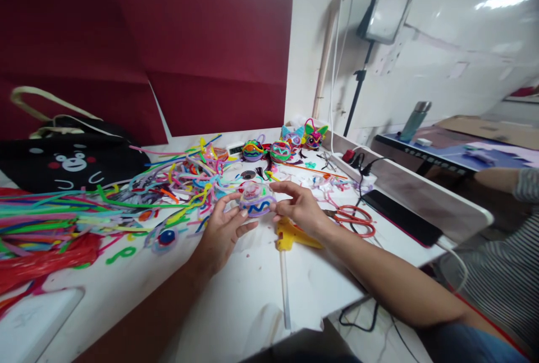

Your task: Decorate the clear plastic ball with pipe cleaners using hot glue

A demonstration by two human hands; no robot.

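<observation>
Between my two hands is a small round pipe-cleaner craft (256, 200), lilac with a dark blue wavy line on its side and a clear-looking top. My left hand (223, 225) grips its left side, with the thumb at the front. My right hand (297, 206) holds the right edge between thumb and fingers. Just below the right hand a yellow glue gun (288, 234) lies on the white table (236, 295), a glue stick (285, 290) reaching toward me from it. Orange-handled scissors (356, 221) rest right of my right hand.
Colourful pipe cleaners (46, 220) cover the left side. Finished craft balls (281, 151) stand at the back. A black bag (76, 158) is at the far left. A phone (402, 217) and a power strip (351, 166) with cables lie right. Another person's striped clothing (497, 273) shows at the right.
</observation>
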